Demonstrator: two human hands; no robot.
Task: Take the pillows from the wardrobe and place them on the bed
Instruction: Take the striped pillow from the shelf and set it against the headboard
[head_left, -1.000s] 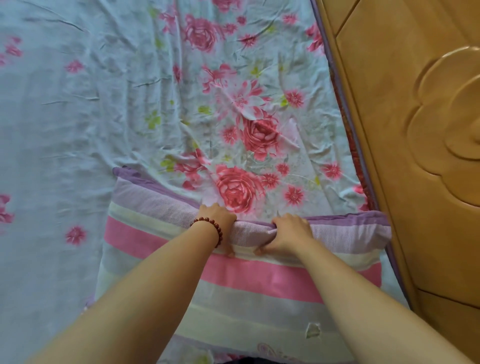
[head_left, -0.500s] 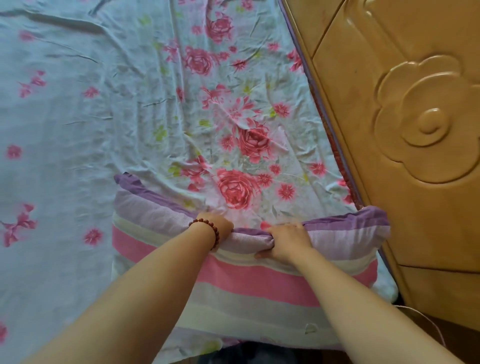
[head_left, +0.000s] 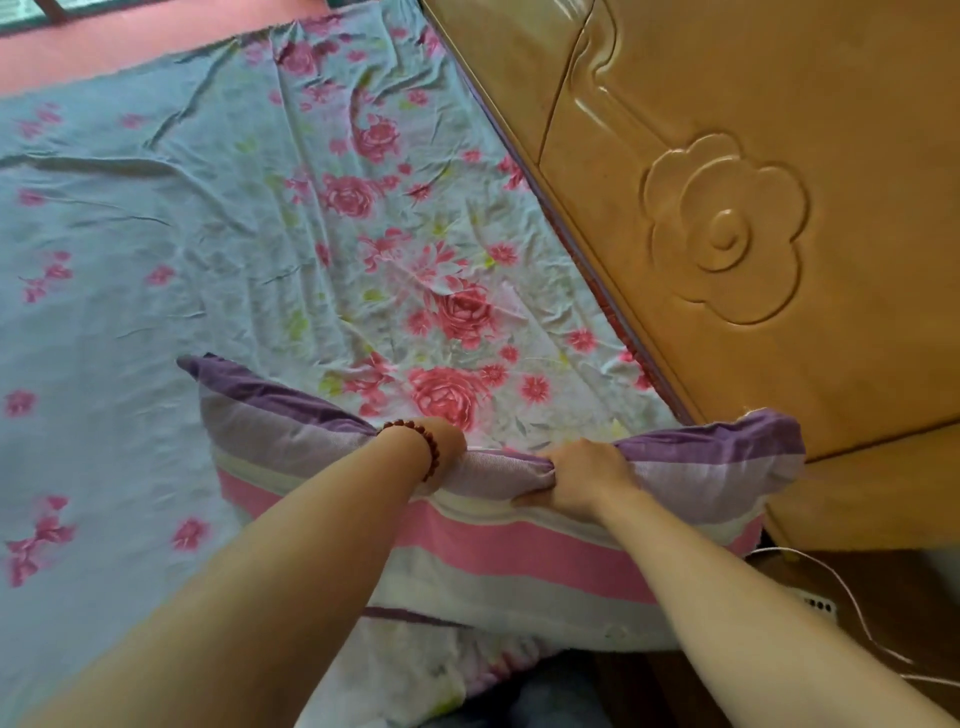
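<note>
A pillow (head_left: 519, 561) with purple, cream and pink stripes lies at the near right corner of the bed (head_left: 156, 260), which is covered by a pale blue sheet with pink roses. Its right end rests against the wooden headboard (head_left: 779, 208). My left hand (head_left: 441, 441), with a red bead bracelet on the wrist, is closed on the pillow's far edge. My right hand (head_left: 576, 480) grips the same edge a little to the right, bunching the fabric. The wardrobe is out of view.
The carved wooden headboard runs along the right side of the bed. A white cable (head_left: 852, 597) and a power strip (head_left: 815, 603) lie on the dark floor at the lower right. A red floor (head_left: 130, 47) shows beyond the bed's far edge.
Both hands have kept their grip on the pillow's far edge. The view has pulled back and tilted up, so more of the bed, headboard and floor shows, and the pillow's edge is more bunched.
</note>
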